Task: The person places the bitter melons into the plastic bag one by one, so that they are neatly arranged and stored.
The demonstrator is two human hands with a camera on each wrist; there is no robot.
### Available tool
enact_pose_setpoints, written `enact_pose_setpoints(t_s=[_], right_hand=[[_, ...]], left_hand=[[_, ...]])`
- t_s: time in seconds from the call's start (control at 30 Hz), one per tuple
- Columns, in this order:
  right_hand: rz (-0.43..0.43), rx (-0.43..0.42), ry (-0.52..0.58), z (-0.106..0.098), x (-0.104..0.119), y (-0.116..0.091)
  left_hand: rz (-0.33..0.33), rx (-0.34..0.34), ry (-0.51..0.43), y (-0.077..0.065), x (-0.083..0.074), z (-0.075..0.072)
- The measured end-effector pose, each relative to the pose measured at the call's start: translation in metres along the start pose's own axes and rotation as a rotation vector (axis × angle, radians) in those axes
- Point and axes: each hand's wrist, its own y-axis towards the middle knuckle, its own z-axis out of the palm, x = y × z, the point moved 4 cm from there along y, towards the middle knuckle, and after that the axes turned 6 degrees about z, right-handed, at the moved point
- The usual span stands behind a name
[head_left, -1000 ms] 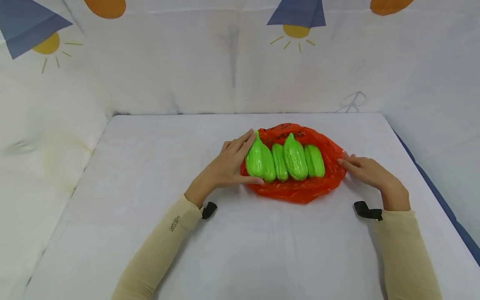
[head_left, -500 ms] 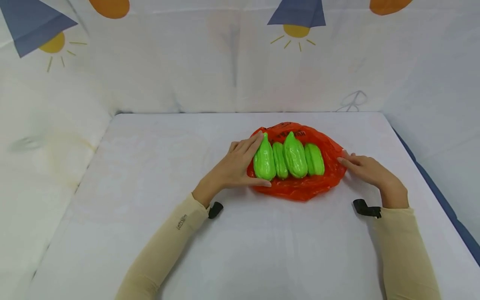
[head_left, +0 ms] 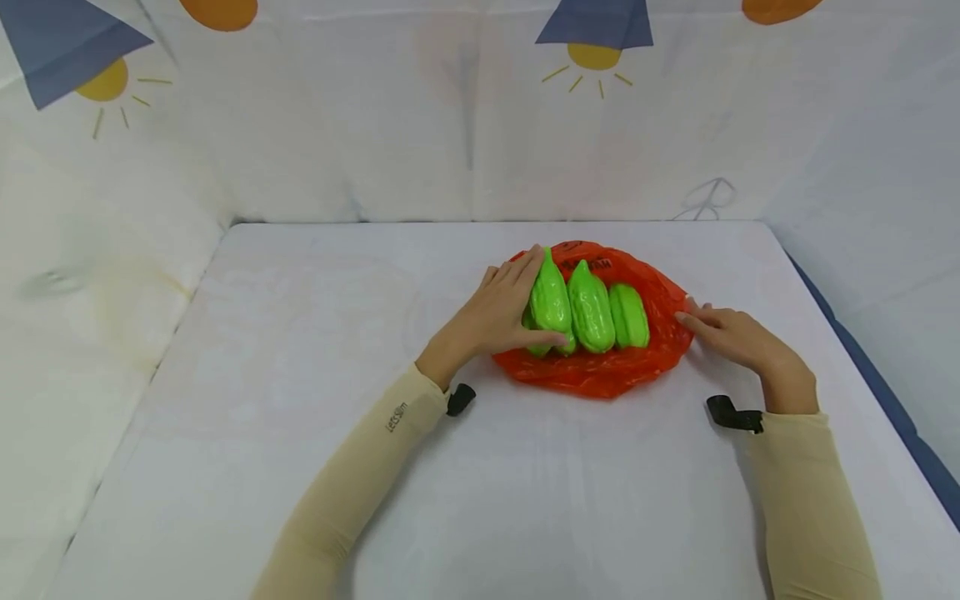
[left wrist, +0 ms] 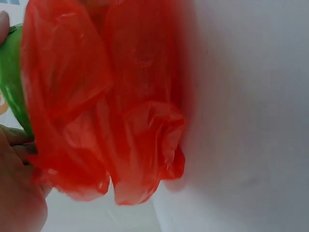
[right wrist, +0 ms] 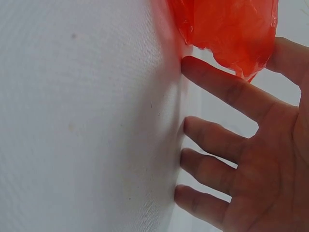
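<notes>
A red plastic bag (head_left: 592, 379) lies open-mouthed on the table, holding several bright green, ribbed bitter gourds (head_left: 591, 312). At the bag's left side my left hand (head_left: 498, 308) grips one bitter gourd (head_left: 550, 298) between thumb and fingers, its pointed tip away from me. That gourd overlaps the ones beneath it. In the left wrist view, the bag (left wrist: 96, 96) covers most of the gourd (left wrist: 13, 79). My right hand (head_left: 738, 340) pinches the bag's right rim between thumb and index finger. Its other fingertips touch the table in the right wrist view.
The white table (head_left: 300, 350) has a white cloth backdrop (head_left: 337, 125) behind it and on both sides. Dark blue cloth (head_left: 870, 358) runs along the right edge. Black wrist cameras (head_left: 461, 400) sit under both sleeves.
My left hand has moved to the right with a bitter gourd, which now overlaps its neighbours and hides part of them. My right hand stays at the bag's rim.
</notes>
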Motion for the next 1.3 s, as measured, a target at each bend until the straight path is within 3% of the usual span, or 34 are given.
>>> enact_pose_setpoints(t_s=[0.2, 0.47, 0.67, 1.07, 1.3], right_hand=[[-0.004, -0.001, 0.003, 0.000, 0.000, 0.001], [-0.006, 0.008, 0.001, 0.001, 0.000, 0.002], [-0.007, 0.001, 0.009, 0.001, -0.002, 0.001], [-0.018, -0.002, 0.017, 0.002, -0.002, 0.002], [-0.027, -0.008, 0.010, 0.000, 0.001, 0.000]], left_hand=[[-0.017, 0.064, -0.031, 0.005, 0.002, 0.011], [0.005, 0.032, -0.028, 0.004, 0.001, 0.020], [0.050, -0.007, 0.041, 0.008, -0.004, 0.022], [-0.010, 0.091, 0.063, 0.005, -0.003, 0.025], [0.011, 0.089, 0.056, 0.002, -0.004, 0.023]])
